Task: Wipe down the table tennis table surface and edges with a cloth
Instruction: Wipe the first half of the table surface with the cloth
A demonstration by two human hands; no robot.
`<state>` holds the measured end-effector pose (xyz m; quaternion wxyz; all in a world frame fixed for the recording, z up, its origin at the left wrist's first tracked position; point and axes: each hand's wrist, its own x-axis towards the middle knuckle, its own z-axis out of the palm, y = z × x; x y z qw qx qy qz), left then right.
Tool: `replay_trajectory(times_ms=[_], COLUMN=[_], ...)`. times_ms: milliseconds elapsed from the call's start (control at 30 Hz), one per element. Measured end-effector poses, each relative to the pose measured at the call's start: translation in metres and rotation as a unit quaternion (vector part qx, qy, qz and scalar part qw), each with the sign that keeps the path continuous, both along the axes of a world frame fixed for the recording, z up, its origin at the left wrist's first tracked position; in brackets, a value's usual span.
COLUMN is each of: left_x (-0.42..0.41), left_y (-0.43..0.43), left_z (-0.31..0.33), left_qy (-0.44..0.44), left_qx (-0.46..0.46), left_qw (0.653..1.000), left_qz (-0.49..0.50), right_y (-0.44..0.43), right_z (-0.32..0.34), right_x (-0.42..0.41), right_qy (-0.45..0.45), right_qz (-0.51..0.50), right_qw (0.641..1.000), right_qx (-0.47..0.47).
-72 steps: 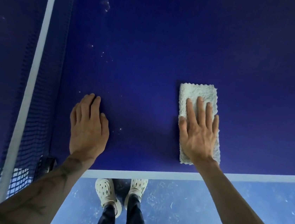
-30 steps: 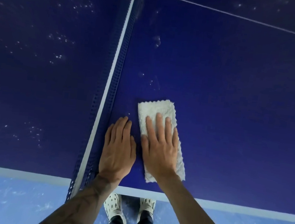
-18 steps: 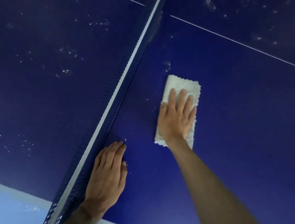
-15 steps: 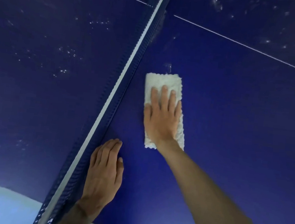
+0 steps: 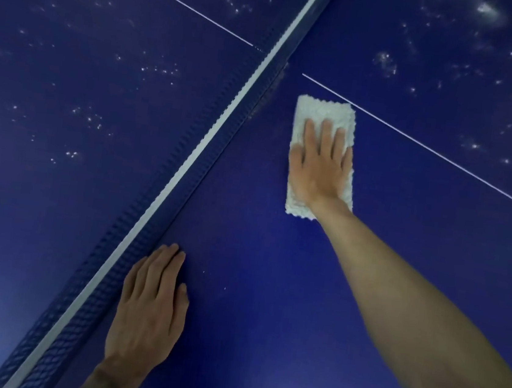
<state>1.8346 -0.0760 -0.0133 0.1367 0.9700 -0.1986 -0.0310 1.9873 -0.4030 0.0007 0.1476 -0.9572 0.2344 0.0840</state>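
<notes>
Beside the net (image 5: 187, 167), the right hand (image 5: 318, 166) presses the cloth (image 5: 321, 112) onto the bench (image 5: 269, 291), grip flat, open. The left hand (image 5: 148, 312) braces, likewise open. Mid-wipe; the next stroke should head toward the dust specks (image 5: 384, 61) at one o'clock.

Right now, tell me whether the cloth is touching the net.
Apart. The head view shows a strip of bare blue table between the left edge of the cloth and the net.

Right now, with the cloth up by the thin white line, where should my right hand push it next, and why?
Probably push the cloth across the thin white line toward the speckled patch. Your right hand lies flat on it, the table nearer you looks mostly clean, and white specks start just beyond the line.
</notes>
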Motion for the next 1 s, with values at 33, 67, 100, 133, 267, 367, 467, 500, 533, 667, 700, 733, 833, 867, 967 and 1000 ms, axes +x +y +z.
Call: replay_trajectory(times_ms=[33, 67, 100, 133, 267, 367, 467, 500, 533, 667, 700, 733, 833, 867, 967, 1000], left_x=[0.001, 0.001, 0.001, 0.002, 0.003, 0.003, 0.003, 0.002, 0.002, 0.003, 0.004, 0.005, 0.006, 0.006, 0.006, 0.006], left_y=[0.0, 0.0, -0.001, -0.002, -0.004, -0.004, -0.005, -0.005, -0.006, -0.004, -0.004, -0.004, -0.004, -0.003, -0.004, -0.004], left_z=[0.0, 0.001, 0.001, 0.002, 0.003, -0.001, -0.004, -0.005, -0.005, -0.005, -0.004, -0.004, -0.004, -0.004, -0.005, -0.005], left_qy=[0.005, 0.011, 0.015, 0.018, 0.015, 0.007, -0.002, -0.004, -0.005, -0.014, -0.016, -0.019, -0.025, -0.03, -0.033, -0.034], left_qx=[0.0, 0.0, -0.003, -0.005, -0.011, -0.017, -0.025, -0.025, -0.025, -0.031, -0.035, -0.036, -0.034, -0.037, -0.049, -0.046], left_qw=[1.0, 1.0, 1.0, 1.0, 1.0, 1.0, 0.999, 1.0, 1.0, 0.999, 0.999, 0.999, 0.999, 0.999, 0.998, 0.998], left_qz=[0.0, 0.002, 0.005, 0.01, 0.012, 0.012, 0.02, 0.019, 0.017, 0.012, 0.01, 0.008, 0.008, 0.01, 0.016, 0.012], right_y=[0.007, 0.016, 0.025, 0.03, 0.009, -0.022, -0.036, -0.034, -0.029, 0.008, 0.014, 0.016, -0.005, -0.013, -0.026, -0.021], right_z=[0.0, 0.0, -0.001, -0.002, -0.003, 0.0, 0.003, 0.003, 0.003, 0.006, 0.005, 0.004, 0.004, 0.005, 0.008, 0.007], right_x=[0.012, 0.018, 0.018, 0.012, -0.007, 0.027, 0.079, 0.095, 0.108, 0.111, 0.1, 0.09, 0.089, 0.099, 0.132, 0.139], right_qy=[-0.003, -0.009, -0.018, -0.025, -0.024, -0.015, -0.02, -0.021, -0.02, -0.03, -0.033, -0.032, -0.021, -0.02, -0.015, -0.014], right_qz=[0.02, 0.05, 0.089, 0.132, 0.209, 0.136, 0.085, 0.077, 0.073, 0.141, 0.177, 0.209, 0.237, 0.219, 0.153, 0.142], right_qw=[1.0, 0.999, 0.996, 0.991, 0.977, 0.991, 0.996, 0.997, 0.997, 0.989, 0.984, 0.977, 0.971, 0.975, 0.988, 0.99], right_qx=[0.002, -0.001, -0.007, -0.012, -0.029, -0.011, -0.005, -0.005, -0.006, -0.001, -0.005, -0.009, -0.011, -0.014, -0.019, -0.02])
